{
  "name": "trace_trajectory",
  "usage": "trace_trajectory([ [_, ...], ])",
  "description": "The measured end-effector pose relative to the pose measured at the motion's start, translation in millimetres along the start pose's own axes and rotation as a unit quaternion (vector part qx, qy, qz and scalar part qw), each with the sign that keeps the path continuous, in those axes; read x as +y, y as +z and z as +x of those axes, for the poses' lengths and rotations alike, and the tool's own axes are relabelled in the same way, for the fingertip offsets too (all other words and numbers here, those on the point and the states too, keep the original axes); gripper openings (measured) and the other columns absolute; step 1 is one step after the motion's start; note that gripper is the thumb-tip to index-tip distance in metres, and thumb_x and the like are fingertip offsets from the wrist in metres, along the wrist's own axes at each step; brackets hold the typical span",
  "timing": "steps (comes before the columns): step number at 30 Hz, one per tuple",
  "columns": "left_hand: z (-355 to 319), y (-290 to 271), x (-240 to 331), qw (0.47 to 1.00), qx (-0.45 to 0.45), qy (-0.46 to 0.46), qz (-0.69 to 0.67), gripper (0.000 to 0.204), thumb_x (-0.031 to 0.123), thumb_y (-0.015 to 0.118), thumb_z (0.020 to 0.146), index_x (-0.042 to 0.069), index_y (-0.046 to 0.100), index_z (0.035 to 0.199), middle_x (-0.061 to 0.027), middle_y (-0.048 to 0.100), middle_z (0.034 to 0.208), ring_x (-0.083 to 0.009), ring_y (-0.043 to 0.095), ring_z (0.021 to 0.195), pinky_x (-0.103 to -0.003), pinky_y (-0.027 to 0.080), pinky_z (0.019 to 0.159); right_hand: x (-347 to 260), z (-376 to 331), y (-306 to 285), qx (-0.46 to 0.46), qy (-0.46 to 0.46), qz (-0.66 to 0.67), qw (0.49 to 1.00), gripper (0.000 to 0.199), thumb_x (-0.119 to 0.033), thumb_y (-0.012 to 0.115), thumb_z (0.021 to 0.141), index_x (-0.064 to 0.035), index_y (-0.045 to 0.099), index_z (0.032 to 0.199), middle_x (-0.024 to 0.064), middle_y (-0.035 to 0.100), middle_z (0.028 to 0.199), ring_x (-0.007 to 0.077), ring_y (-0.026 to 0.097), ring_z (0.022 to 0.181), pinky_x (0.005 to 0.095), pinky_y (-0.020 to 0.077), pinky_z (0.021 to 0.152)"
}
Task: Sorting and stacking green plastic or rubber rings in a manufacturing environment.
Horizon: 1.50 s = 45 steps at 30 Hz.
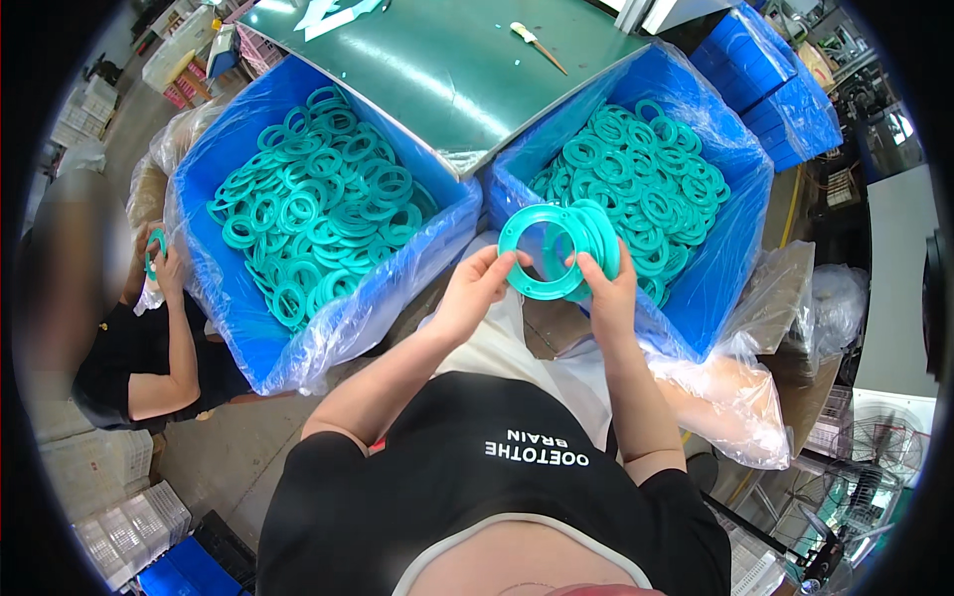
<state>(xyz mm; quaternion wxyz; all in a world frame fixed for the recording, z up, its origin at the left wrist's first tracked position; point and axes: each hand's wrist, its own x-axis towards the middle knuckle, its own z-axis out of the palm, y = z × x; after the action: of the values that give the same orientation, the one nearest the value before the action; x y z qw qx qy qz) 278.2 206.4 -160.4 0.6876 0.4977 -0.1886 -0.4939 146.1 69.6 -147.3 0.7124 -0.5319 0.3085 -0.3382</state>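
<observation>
In front of my body I hold several flat teal plastic rings. The front ring is pinched at its left edge by the thumb and fingers of my left hand. Behind it and to its right, a fanned stack of teal rings is gripped by my right hand. The front ring overlaps the stack; I cannot tell whether they touch. A blue bin lined with clear plastic stands on the left, heaped with teal rings. The lined blue bin on the right also holds a heap of teal rings.
Between the bins a green table juts toward me, bearing a small pointed tool with a wooden shaft. At the left, a co-worker's hands hold a teal ring. Blue crates stand at the far right, and a fan at lower right.
</observation>
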Motion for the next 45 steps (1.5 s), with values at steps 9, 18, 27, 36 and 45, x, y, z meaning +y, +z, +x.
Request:
trace_trajectory([
  [9,-5.1,-9.2,24.9,0.926,-0.162,-0.076,0.332,0.031,0.029,0.056,0.09,0.002,0.066,0.077,0.0038,0.058,0.07,-0.0052,0.047,0.06,-0.019,0.036,0.056,-9.1,-32.8,-25.7,-0.263,0.204,-0.118,0.936,0.031,-0.023,0.068,0.08,-0.0019,0.059,0.101,-0.0015,0.055,0.069,0.0038,0.044,0.053,0.0181,0.0333,0.047],
  [18,-36.3,-18.3,-1.8,0.985,-0.153,-0.084,0.004,0.032,0.034,0.05,0.094,0.006,0.063,0.102,0.0101,0.033,0.06,-0.0023,0.021,0.052,-0.021,0.018,0.049,7.9,-52.4,-22.9,-0.1,0.136,0.069,0.983,0.025,-0.012,0.064,0.082,-0.0002,0.055,0.103,0.004,0.061,0.077,0.0058,0.049,0.055,0.0191,0.0371,0.047],
  [27,-35.9,-2.2,-42.5,0.945,0.031,0.014,0.324,0.022,0.021,0.055,0.089,0.0,0.063,0.09,-0.0074,0.064,0.082,-0.0138,0.057,0.083,-0.031,0.045,0.074,12.7,-81.8,-40.0,-0.106,0.171,-0.093,0.975,0.026,-0.009,0.064,0.081,-0.0009,0.054,0.103,0.0016,0.058,0.075,0.0064,0.051,0.056,0.0198,0.0381,0.049],
  [36,11.4,6.0,-72.9,0.99,0.035,-0.024,0.132,0.028,0.024,0.039,0.097,0.006,0.06,0.094,0.0009,0.045,0.065,-0.0096,0.042,0.053,-0.024,0.035,0.049,-8.9,-88.6,-90.6,0.062,0.181,0.095,0.977,0.028,-0.013,0.066,0.08,-0.0028,0.054,0.103,0.0013,0.057,0.075,0.0077,0.051,0.056,0.0211,0.0413,0.052],
  [45,7.0,31.7,-77.8,0.964,-0.126,-0.232,-0.045,0.025,0.023,0.044,0.096,0.007,0.05,0.078,0.0037,0.039,0.065,-0.0033,0.028,0.05,-0.018,0.021,0.043,-81.8,-91.0,-213.9,0.245,-0.073,0.428,0.867,0.032,-0.04,0.05,0.092,-0.0079,0.05,0.093,-0.0045,0.03,0.06,0.0083,0.034,0.057,0.0288,0.038,0.061],
])
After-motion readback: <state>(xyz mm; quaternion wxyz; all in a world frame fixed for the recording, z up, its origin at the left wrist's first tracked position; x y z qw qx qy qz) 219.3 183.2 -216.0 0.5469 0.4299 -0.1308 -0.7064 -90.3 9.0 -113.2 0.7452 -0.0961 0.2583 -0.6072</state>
